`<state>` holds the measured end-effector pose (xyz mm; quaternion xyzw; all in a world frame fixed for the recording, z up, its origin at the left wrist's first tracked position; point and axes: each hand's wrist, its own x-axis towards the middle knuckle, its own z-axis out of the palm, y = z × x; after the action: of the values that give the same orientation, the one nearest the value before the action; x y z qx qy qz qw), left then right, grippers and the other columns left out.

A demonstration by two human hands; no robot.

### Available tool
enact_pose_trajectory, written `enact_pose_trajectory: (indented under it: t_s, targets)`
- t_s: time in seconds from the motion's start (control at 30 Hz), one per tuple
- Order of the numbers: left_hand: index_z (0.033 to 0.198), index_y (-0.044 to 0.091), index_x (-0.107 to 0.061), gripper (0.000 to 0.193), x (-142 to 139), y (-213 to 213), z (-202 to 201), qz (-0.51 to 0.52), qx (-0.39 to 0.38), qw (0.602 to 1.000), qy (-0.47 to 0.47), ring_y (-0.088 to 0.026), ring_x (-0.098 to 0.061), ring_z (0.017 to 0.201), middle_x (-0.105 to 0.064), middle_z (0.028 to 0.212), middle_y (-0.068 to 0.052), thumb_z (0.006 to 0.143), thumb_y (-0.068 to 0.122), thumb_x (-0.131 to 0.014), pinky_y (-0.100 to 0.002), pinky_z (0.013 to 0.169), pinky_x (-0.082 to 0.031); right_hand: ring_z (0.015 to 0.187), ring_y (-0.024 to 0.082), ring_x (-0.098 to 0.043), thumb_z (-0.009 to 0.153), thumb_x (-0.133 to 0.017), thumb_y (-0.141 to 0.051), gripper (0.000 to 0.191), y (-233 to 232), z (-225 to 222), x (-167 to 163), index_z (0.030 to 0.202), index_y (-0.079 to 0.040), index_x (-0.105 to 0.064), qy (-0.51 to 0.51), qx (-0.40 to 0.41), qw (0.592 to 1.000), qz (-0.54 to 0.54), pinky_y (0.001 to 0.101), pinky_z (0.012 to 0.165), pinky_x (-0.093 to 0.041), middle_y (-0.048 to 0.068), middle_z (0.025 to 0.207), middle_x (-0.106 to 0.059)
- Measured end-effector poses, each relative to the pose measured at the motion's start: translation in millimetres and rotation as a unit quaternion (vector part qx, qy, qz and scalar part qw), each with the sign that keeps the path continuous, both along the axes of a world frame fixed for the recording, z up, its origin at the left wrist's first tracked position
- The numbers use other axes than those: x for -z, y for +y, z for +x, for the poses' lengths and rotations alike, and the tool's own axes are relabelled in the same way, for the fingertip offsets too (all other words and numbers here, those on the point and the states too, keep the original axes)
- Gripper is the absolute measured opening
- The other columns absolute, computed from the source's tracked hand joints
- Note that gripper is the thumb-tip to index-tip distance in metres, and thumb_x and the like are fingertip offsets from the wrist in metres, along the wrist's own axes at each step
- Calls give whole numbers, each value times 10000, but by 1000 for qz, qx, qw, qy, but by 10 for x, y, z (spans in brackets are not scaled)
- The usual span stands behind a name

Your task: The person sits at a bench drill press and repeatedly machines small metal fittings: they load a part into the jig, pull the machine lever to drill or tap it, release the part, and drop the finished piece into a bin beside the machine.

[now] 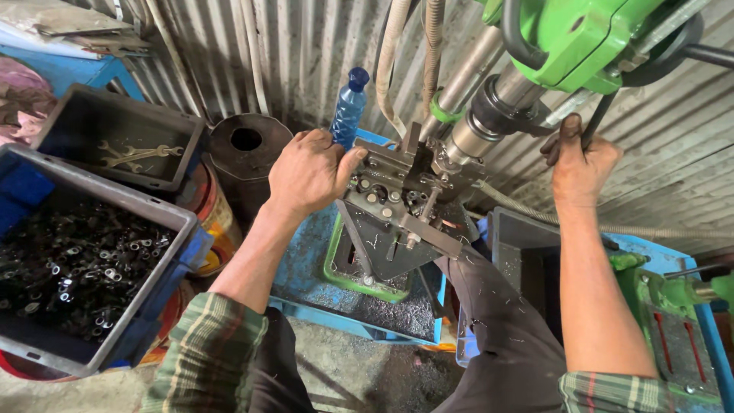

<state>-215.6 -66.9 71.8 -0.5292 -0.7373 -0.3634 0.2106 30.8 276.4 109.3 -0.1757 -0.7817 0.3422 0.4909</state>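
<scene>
Backdrop: corrugated metal wall (306,53) stands beyond both sets of fingers, with pale hoses (394,53) hanging down it above the left fingertips.
Surface: blue machine table (306,260) lies below the left wrist, dusted with dark metal chips.
Left hand (310,172): knuckles up, fingers curled together over the near-left edge of the metal fixture (397,191); thumb stretches toward its top plate and touches it.
Fixture: a bolted steel clamp block just to the right of the left fingertips, sitting on a dark angled plate over a green-rimmed base (344,279).
Right hand (581,164): fingers wrapped tight around a thin dark feed lever (596,122); fingertips are hidden behind the lever, so the grip shows only as a closed fist.
Drill head (581,38): green casting above and left of the right fingers; its steel spindle (478,126) slants down between the two hands toward the fixture.
Bottle (349,103): blue plastic, upright, just beyond the left fingertips against the wall.
Grey crate (164,264): well left of the left fingers, full of small dark metal rings.
Second crate (115,138): farther back left, holding a few wrenches (138,155).
Black drum (245,149): just left of the left hand.
Green vise (673,294): below and right of the right forearm.
</scene>
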Motion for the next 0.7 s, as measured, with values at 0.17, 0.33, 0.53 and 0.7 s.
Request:
enact_pose_trajectory:
  t_s: [0.17, 0.33, 0.53, 0.7]
  targets:
    - [698, 49, -712, 517, -1, -11, -7, 1, 10, 1000, -6, -327, -619, 810, -603, 708, -123, 1046, 407, -581, -466, 782, -496, 604, 148, -589, 1107, -663, -587, 725, -35, -9, -27, 705, 14, -623, -15, 22, 999, 39, 311, 593, -439, 76, 645, -600]
    - [695, 46, -713, 512, -15, -18, 1, 4, 7, 1000, 3, -327, -615, 807, -591, 700, -127, 1041, 403, -590, -466, 805, -500, 586, 145, -580, 1112, -673, -562, 718, -34, -35, -40, 719, 36, -622, -4, 20, 999, 51, 307, 567, -428, 83, 655, -608]
    - [677, 43, -703, 521, -14, -32, 3, 2, 4, 1000, -12, -320, -616, 809, -592, 699, -120, 1039, 404, -601, -461, 812, -501, 600, 126, -582, 1128, -668, -537, 684, 6, -55, -28, 766, 43, -653, 2, 20, 998, 65, 295, 565, -429, 79, 684, -637]
    - [679, 48, -698, 510, -6, -25, 0, 7, 1, 1000, 6, -317, -619, 825, -601, 712, -111, 1041, 395, -609, -460, 814, -500, 580, 128, -566, 1140, -660, -525, 682, 33, -58, -17, 762, 43, -655, 0, 28, 997, 72, 298, 558, -415, 76, 662, -619]
